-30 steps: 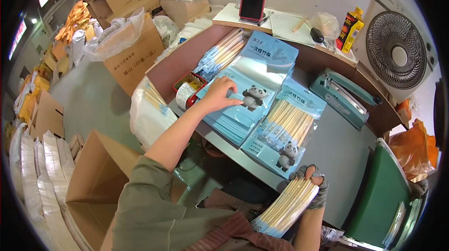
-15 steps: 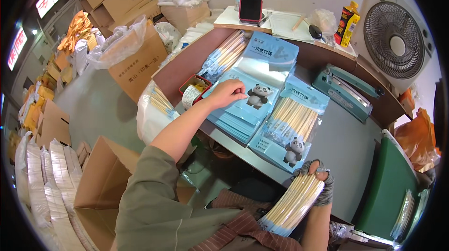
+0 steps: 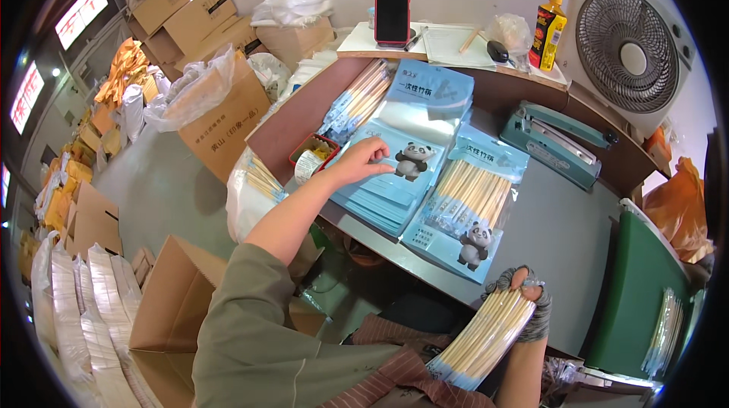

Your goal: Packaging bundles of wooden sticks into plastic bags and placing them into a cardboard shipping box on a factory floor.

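Observation:
My left hand (image 3: 358,162) rests on a stack of light-blue plastic bags (image 3: 387,199) printed with a panda. Its fingers are bent, the thumb lies a little apart from them, and nothing shows between them. In my right hand (image 3: 527,295), which wears a grey fingerless glove, a bundle of paired bamboo chopsticks (image 3: 486,336) in clear wrappers is gripped by its upper end. The bundle slants over my lap, blue wrapper ends down. Between the hands lies a blue panda bag (image 3: 465,203) filled with chopsticks.
Loose wrapped chopsticks (image 3: 357,100) lie behind the stack, beside a small red box (image 3: 313,157). A teal bag sealer (image 3: 550,146) stands at the back right. On the shelf are a phone (image 3: 392,11) and a bottle (image 3: 547,33). An open carton (image 3: 171,302) is at my left.
The view has shifted slightly. My left thumb and fingers have spread a little on the bag stack. My right hand keeps hold of the chopsticks in nearly the same place.

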Motion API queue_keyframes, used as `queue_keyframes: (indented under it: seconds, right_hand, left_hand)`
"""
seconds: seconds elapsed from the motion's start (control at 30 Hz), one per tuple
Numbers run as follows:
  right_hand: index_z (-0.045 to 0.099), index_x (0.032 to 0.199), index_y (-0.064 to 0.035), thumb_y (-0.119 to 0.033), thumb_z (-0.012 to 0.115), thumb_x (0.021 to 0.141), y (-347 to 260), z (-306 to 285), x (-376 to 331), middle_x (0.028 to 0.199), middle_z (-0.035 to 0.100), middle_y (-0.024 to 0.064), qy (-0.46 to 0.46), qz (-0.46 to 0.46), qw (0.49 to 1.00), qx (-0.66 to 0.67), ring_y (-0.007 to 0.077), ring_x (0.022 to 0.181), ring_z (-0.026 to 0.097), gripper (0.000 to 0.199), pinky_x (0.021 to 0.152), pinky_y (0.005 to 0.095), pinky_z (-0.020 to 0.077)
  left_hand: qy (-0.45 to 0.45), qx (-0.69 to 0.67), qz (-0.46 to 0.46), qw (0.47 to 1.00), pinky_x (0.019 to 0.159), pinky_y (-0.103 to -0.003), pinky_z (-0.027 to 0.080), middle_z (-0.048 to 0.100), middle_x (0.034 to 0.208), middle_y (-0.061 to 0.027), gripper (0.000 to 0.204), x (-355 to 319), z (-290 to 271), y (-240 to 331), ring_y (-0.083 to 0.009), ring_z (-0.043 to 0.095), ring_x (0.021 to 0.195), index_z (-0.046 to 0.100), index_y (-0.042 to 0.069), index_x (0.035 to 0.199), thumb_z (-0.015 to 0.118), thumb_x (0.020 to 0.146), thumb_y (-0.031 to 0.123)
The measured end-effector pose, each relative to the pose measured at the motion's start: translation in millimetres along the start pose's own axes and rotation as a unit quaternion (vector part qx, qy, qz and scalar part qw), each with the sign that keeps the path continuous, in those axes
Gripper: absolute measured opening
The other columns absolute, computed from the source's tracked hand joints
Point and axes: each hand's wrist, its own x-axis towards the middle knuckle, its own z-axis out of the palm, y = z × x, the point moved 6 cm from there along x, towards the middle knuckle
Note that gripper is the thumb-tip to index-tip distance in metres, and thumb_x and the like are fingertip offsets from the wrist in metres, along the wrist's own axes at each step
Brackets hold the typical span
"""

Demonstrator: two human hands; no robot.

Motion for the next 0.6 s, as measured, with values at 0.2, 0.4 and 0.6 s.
queue_keyframes:
  seconds: [0.2,0.4,0.6]
  right_hand:
    - [0.051,0.074,-0.0010,-0.020,0.061,0.063,-1,-4,4,0.072,0.054,0.0162,-0.008,0.002,0.998,-0.060,0.0327,0.073,0.056,0.024,0.068,0.0445,0.0489]
    - [0.053,0.076,0.0036,-0.016,0.060,0.063,3,0,8,0.077,0.058,0.0247,-0.017,0.021,0.999,-0.022,0.0363,0.067,0.059,0.025,0.060,0.0429,0.0514]
    - [0.052,0.072,0.0014,-0.019,0.060,0.063,-9,-8,3,0.071,0.057,0.0186,-0.011,0.013,0.998,-0.061,0.0322,0.072,0.056,0.024,0.067,0.0421,0.0489]
  left_hand:
    - [-0.029,0.004,-0.007,1.000,0.062,-0.025,0.038,0.046,0.076,-0.0012,0.022,7,2,-5,-0.0122,0.041,0.066,0.052,0.004,0.081,0.069,0.074,0.016]
    - [-0.031,0.048,-0.014,0.998,0.066,-0.026,0.040,0.051,0.087,-0.0039,0.021,4,-2,0,-0.0144,0.047,0.075,0.053,0.003,0.088,0.066,0.076,0.015]
    - [-0.018,0.198,0.162,0.967,0.082,-0.030,0.045,0.053,0.117,-0.0078,0.029,-46,-4,40,-0.0222,0.054,0.099,0.055,0.006,0.107,0.060,0.079,0.014]
